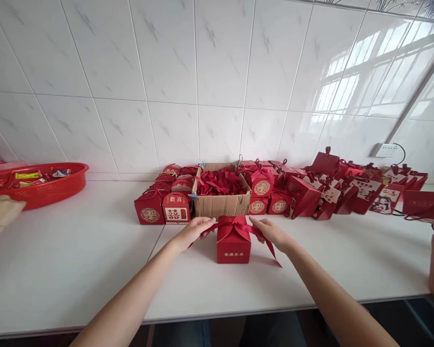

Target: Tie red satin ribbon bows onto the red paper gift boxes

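Observation:
A red gift box with gold characters on its front stands upright on the white counter before me. A red ribbon crosses over its top, with a knot or half-formed bow in the middle. To the left of the box, my left hand pinches one side of the ribbon. Opposite it, my right hand has its fingers closed on the other side, and a loose ribbon tail hangs below onto the counter. The ribbon looks stretched between both hands. My fingertips are partly hidden.
Behind the box sits a cardboard carton full of red ribbons. Red boxes stand to its left, and many red gift bags to its right. A red plastic basket holds sweets. Other people's hands show at both edges.

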Available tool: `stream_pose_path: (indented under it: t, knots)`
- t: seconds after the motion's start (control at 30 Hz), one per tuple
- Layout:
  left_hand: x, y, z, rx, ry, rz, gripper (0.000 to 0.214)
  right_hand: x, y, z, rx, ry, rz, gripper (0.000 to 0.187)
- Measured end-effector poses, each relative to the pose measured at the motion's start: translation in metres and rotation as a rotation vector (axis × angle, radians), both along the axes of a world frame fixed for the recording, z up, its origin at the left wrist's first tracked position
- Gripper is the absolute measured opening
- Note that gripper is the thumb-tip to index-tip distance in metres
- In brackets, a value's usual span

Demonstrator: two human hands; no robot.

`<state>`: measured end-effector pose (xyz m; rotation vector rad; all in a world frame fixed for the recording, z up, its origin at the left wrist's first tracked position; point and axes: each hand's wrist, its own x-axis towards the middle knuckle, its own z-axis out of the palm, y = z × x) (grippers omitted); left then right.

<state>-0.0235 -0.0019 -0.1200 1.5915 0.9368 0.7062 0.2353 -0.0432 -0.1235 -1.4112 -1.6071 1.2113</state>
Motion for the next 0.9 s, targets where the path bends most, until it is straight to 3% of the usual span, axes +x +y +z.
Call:
stream_pose_path:
  t: [0.2,0.37,0.6,0.9]
  knots:
    - [-0.005,0.0,-0.008,-0.073,-0.099,0.005,0.04,0.004,0.026,-0.003,0.037,0.043,0.074,0.056]
    - [-0.007,-0.003,-0.009,-0.148,-0.137,0.004,0.037,0.007,0.038,-0.019,0.157,0.022,0.065,0.057]
    - [-0.001,0.002,-0.02,-0.259,-0.205,-0.074,0.041,0.006,0.037,-0.043,0.287,0.045,0.001,0.054]
    - [0.002,0.009,-0.033,-0.345,-0.276,-0.076,0.042,0.014,0.03,-0.045,0.322,-0.053,-0.065,0.053]
